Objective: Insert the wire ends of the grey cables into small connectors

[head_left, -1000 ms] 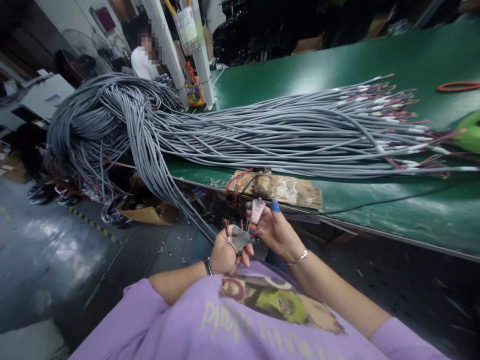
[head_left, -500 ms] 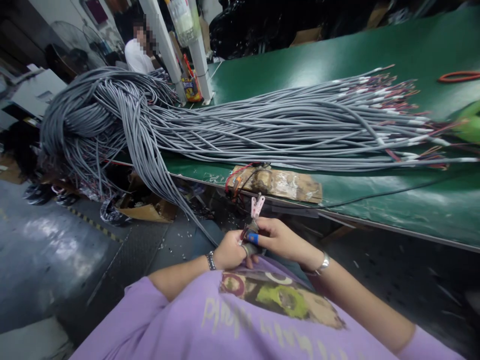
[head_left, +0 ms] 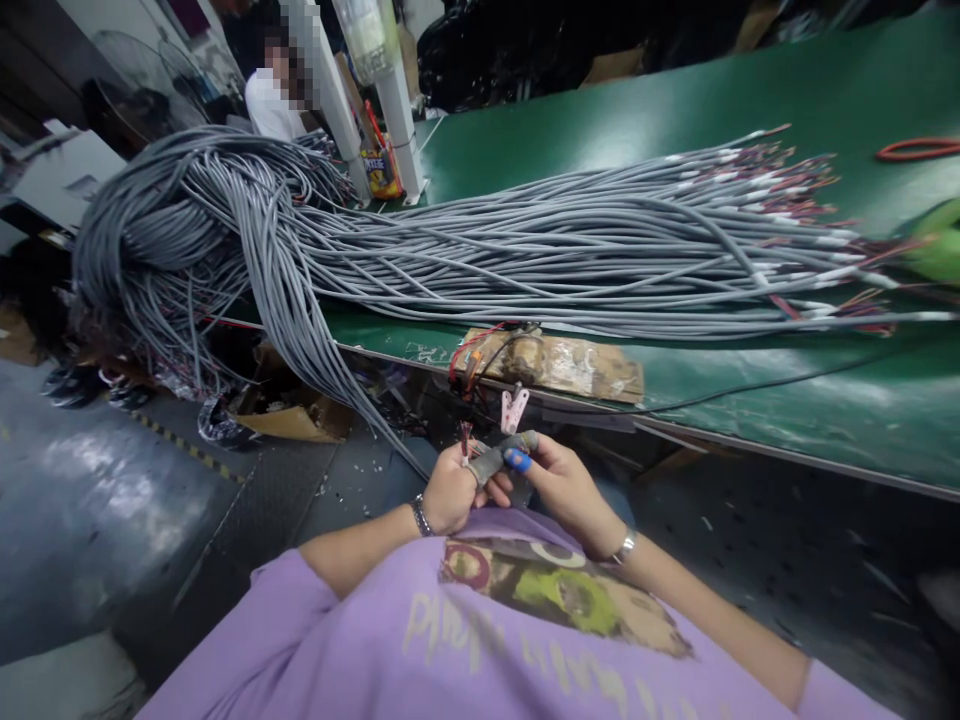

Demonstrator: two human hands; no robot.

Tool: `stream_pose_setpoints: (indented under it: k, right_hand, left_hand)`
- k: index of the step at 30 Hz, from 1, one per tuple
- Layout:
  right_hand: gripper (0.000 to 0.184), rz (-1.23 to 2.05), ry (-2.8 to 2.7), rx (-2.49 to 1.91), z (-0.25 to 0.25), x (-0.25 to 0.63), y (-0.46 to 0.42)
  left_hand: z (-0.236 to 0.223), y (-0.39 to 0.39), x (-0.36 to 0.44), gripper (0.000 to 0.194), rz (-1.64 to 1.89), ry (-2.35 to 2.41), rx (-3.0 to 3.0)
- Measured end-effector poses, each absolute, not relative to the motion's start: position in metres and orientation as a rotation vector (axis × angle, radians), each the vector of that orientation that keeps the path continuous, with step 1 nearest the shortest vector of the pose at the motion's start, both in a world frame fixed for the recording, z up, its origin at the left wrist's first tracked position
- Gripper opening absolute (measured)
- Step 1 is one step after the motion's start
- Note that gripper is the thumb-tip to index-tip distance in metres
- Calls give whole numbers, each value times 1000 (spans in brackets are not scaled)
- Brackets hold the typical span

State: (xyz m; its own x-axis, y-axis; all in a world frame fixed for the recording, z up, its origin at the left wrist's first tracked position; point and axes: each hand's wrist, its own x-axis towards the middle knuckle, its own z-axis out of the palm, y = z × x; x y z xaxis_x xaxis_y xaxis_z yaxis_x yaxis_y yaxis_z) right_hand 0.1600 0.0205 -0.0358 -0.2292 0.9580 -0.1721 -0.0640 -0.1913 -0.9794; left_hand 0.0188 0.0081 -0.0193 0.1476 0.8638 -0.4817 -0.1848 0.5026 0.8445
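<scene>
My left hand is closed on the end of a grey cable, and a tuft of thin dark red wires sticks up out of the grip. Grey wrapping covers its thumb. Close beside it, my right hand has thumb and index finger brought together near the left thumb. Blue tape shows on the right thumb and a grey cover on the index fingertip; whatever is pinched there is too small to make out. A pink clip stands just beyond the fingers, at the table edge. Grey cables run down from the bundle toward my left hand.
A thick bundle of grey cables with stripped ends lies along the green table. A taped wooden board sits at the near edge. Beyond are a white post and an orange loop; a cardboard box is below.
The dark red wires now stand up above my left hand. My right hand has shifted slightly right and its thumb and finger have turned, away from the clip.
</scene>
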Motion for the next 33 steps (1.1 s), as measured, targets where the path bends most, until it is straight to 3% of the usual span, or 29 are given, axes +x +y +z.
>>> stream_pose_setpoints:
  k: [5,9,19,29,33]
  right_hand:
    - [45,1718,-1272,-1114,-29,160,31]
    - [46,1809,-1228,-1174,-29,156,38]
    - [48,1699,-1089,-1202,-32,154,34]
    - [46,1696,-1174,-1195,-30,146,37]
    - [50,1611,-1022,-1261,-41,147,40]
  left_hand:
    - [-17,7,12,48,642,1127,905]
    - [-23,3,10,51,685,1111,876]
    - [-31,5,13,53,1008,1175,580]
    - [-25,3,13,50,782,1077,721]
    - [-25,3,12,52,872,1113,644]
